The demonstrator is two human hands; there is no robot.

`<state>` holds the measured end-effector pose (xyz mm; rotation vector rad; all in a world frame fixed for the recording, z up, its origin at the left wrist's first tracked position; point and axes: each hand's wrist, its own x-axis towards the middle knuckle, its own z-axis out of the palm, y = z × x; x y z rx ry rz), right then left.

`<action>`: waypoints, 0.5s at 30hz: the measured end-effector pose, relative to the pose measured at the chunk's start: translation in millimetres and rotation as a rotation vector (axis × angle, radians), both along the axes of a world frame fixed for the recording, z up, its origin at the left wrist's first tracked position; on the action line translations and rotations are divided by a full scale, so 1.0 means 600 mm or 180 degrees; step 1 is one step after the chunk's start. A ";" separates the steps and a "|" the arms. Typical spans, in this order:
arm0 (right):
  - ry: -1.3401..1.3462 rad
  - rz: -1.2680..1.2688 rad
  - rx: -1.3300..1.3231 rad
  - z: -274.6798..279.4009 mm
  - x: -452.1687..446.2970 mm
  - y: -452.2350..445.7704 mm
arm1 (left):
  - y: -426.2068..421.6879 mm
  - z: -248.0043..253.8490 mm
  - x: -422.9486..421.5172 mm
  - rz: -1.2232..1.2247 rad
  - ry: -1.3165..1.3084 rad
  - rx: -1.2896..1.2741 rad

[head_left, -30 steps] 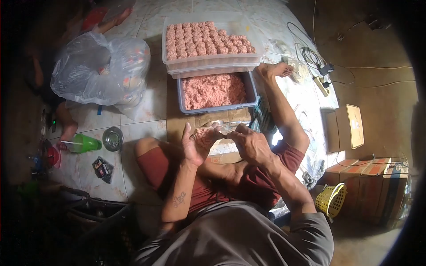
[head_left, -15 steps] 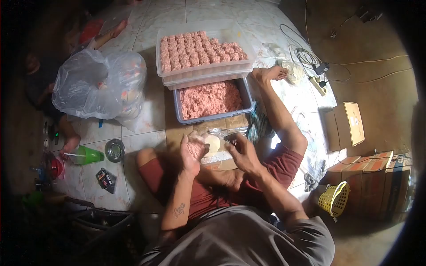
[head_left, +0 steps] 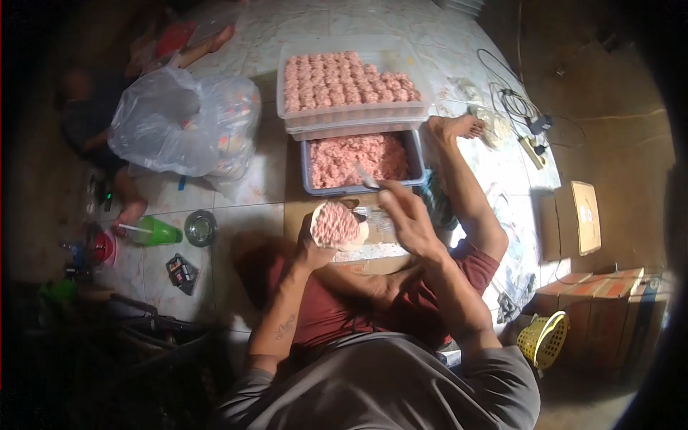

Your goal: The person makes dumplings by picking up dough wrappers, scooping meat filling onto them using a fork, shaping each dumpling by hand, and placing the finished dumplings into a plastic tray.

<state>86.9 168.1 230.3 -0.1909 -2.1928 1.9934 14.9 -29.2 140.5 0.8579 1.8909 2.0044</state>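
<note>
My left hand (head_left: 315, 251) holds a round pale dough wrapper, its top covered with pink minced meat (head_left: 335, 224). Between the fingers of my right hand (head_left: 408, 218) is a small metal utensil (head_left: 367, 177) with a flat, blade-like end; its exact kind is unclear. That end is over the near side of a blue-grey tub (head_left: 337, 190) of loose minced meat (head_left: 351, 159). Beside my left hand lie more pale round wrappers (head_left: 358, 236), partly hidden. Some metal forks (head_left: 376, 215) rest on the cardboard between my hands.
Stacked clear containers (head_left: 355, 115) behind the tub bear rows of meat portions. Plastic bags (head_left: 161, 129), a green cup (head_left: 161, 231) and a glass ashtray (head_left: 201, 228) are on the left. Coiled cables (head_left: 512, 100) and a yellow basket (head_left: 543, 340) are at right. Another person sits far left.
My right hand has moved up toward the tub with the utensil. My left hand has turned, bringing the meat-covered wrapper into full view. The whole view has shifted slightly.
</note>
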 end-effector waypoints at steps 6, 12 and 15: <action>-0.0769 0.0129 -0.1453 -0.153 0.082 -0.024 | 0.018 -0.003 -0.012 0.0618 -0.0240 -0.0147; 0.0317 0.0348 0.1989 -0.113 0.054 0.019 | 0.031 0.013 -0.001 0.0386 0.1241 -0.1206; 0.0214 0.0136 0.1875 -0.105 0.055 0.037 | 0.022 0.000 -0.004 0.0594 0.0569 -0.1106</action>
